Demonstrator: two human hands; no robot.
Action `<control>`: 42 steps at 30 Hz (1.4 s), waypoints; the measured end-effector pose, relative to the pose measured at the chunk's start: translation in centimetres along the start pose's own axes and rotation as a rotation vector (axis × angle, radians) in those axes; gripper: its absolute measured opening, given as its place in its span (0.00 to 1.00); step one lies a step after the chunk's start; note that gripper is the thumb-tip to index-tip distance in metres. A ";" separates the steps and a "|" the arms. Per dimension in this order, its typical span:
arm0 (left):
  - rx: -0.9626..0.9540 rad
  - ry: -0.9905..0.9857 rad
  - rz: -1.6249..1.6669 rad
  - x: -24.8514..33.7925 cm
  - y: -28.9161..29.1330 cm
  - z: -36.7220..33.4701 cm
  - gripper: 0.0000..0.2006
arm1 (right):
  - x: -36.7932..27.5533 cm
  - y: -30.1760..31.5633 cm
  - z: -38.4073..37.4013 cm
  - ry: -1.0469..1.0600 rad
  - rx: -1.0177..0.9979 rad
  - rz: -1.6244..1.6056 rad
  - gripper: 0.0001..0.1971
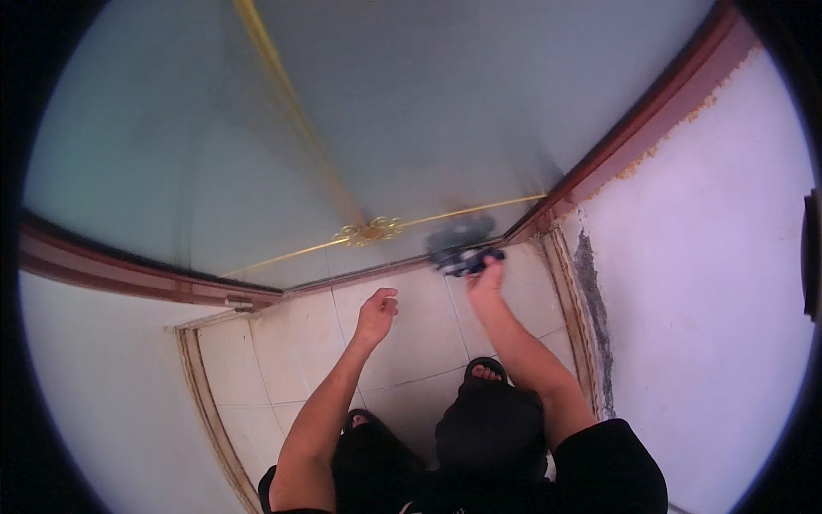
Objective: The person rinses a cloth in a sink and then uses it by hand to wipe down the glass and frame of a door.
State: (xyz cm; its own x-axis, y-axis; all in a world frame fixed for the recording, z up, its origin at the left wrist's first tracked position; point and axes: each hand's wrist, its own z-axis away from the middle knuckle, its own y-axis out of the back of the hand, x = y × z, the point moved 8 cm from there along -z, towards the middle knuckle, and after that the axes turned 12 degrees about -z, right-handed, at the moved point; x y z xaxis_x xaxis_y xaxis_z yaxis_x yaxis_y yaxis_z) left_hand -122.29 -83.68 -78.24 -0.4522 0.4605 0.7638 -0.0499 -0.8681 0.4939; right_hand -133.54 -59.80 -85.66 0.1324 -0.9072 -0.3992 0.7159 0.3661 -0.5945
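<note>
The dark cloth [463, 261], gripped in your right hand [486, 278], is near the lower edge of the glass [479, 111], below the gold trim [368, 231]. Apply flat, even pressure. Your left hand [374, 317] is curled; full closure cannot be determined.

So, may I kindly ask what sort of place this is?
Probably a doorway inside a home: a large glass-like panel with gold trim in a reddish-brown frame, with a pale tiled floor below.

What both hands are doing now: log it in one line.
Left hand: loosely curled, no object seen, above tiled floor | Right hand: gripping dark cloth, blurred, near lower edge of glass panel
</note>
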 end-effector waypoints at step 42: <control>0.854 0.127 0.569 -14.2 16.1 5.5 0.24 | 38.1 -4.7 17.1 -0.788 -0.530 0.824 0.10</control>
State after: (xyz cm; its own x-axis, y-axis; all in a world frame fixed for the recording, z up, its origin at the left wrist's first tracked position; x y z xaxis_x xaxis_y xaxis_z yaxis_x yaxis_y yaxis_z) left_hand -111.81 -103.14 -78.86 -0.3043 -0.0426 0.9516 0.8270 -0.5076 0.2417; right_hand -120.16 -99.65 -86.15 0.9121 -0.1796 -0.3685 -0.1128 0.7543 -0.6468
